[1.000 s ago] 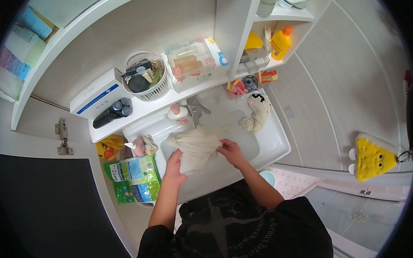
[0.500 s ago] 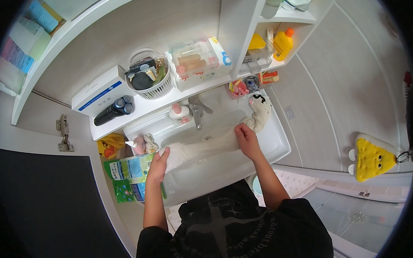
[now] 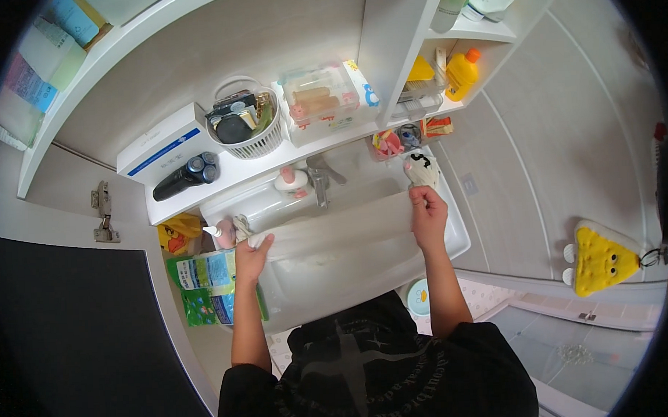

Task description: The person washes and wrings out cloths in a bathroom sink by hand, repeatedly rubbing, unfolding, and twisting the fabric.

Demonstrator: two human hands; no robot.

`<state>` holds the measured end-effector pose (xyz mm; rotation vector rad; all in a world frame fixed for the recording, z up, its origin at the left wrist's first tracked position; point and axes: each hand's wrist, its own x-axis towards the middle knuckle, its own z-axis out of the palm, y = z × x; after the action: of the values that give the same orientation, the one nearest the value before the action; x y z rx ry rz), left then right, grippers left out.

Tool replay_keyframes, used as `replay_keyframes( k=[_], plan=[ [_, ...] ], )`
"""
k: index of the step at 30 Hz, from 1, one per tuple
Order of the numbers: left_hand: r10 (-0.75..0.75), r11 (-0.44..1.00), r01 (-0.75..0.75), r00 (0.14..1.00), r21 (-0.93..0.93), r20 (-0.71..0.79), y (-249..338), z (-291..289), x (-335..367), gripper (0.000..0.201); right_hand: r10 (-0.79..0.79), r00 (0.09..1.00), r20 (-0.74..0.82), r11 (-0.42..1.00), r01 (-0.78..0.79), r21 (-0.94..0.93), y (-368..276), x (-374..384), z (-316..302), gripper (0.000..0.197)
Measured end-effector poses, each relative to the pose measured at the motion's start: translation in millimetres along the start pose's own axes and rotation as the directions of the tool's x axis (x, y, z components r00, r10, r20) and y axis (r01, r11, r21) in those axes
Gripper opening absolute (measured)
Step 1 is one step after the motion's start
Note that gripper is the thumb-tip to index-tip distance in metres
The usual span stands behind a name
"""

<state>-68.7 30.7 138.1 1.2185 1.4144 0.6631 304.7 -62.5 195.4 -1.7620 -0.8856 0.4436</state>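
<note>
A wet-looking white cloth [image 3: 342,231] is stretched taut over the white sink [image 3: 329,288]. At its left end, my left hand [image 3: 253,260] is closed on it, thumb on top. Pinched in a closed grip, the right end is in my right hand [image 3: 428,215], higher and nearer the sink's right side. A bunched white fabric piece with black marks [image 3: 422,169] lies on the sink's far right rim, just beyond my right hand. Whether it belongs to the same cloth is hidden. The tap [image 3: 319,185] stands behind the cloth.
A pump bottle [image 3: 291,182] stands beside the tap. Left of the sink are a pink bottle [image 3: 222,234] and green-blue packets [image 3: 206,285]. The shelf holds a shaver [image 3: 183,178], a white basket [image 3: 260,145] and a clear box [image 3: 319,91]. A dark cabinet door [image 3: 66,328] is at left.
My right hand has moved right and slightly up, drawing the cloth wider and tauter. The bunched fabric by the right rim looks shorter. My left hand has hardly moved.
</note>
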Motion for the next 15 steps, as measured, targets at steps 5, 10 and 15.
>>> replay_keyframes(
  k=[5,10,15],
  plan=[
    [-0.021,1.0,0.021,0.999,0.007,-0.047,-25,-12,5,0.029,0.115,0.991,0.071,0.956,-0.129,0.264,-20,0,-9,0.008],
    [0.048,0.964,-0.001,0.984,0.265,-0.173,-40,-4,7,0.067,0.094,0.97,0.226,0.875,-0.189,0.445,-60,-13,-6,0.006],
    [0.363,0.839,-0.205,0.901,0.503,-0.239,-38,12,-4,0.064,0.008,0.929,0.369,0.896,-0.171,0.41,-82,-31,3,0.007]
  ],
)
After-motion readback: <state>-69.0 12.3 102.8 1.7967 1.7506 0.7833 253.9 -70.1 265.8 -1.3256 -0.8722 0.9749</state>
